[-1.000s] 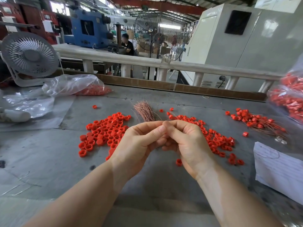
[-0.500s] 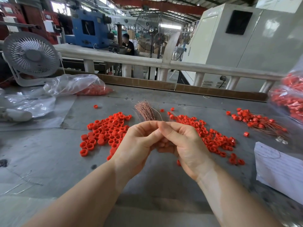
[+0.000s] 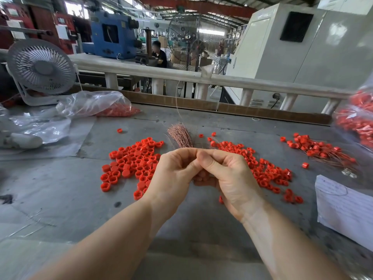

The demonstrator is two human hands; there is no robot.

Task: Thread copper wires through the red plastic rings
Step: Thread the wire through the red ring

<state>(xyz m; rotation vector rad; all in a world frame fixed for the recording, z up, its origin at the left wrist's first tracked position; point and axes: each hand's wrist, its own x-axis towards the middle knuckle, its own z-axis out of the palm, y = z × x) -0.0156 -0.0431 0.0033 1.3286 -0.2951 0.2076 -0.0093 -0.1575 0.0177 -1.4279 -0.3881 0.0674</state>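
Above the grey table (image 3: 60, 199), your left hand (image 3: 173, 174) and right hand (image 3: 228, 174) pinch the copper wire bundle (image 3: 180, 136), fanned ends pointing away toward the railing (image 3: 262, 84).

You have a small white desk fan (image 3: 41, 70) standing at the table's far left, with crumpled clear plastic sheeting (image 3: 38, 126) lying in front of it. A white sheet of paper (image 3: 346, 211) lies at your right. Beyond the white railing (image 3: 232, 80), a person (image 3: 159, 55) sits near a blue machine (image 3: 113, 35).

The left hand (image 3: 173, 174) and right hand (image 3: 232, 174) hide the copper wire bundle's (image 3: 180, 136) lower end. The right edge cuts off a bag of red rings (image 3: 359, 122).
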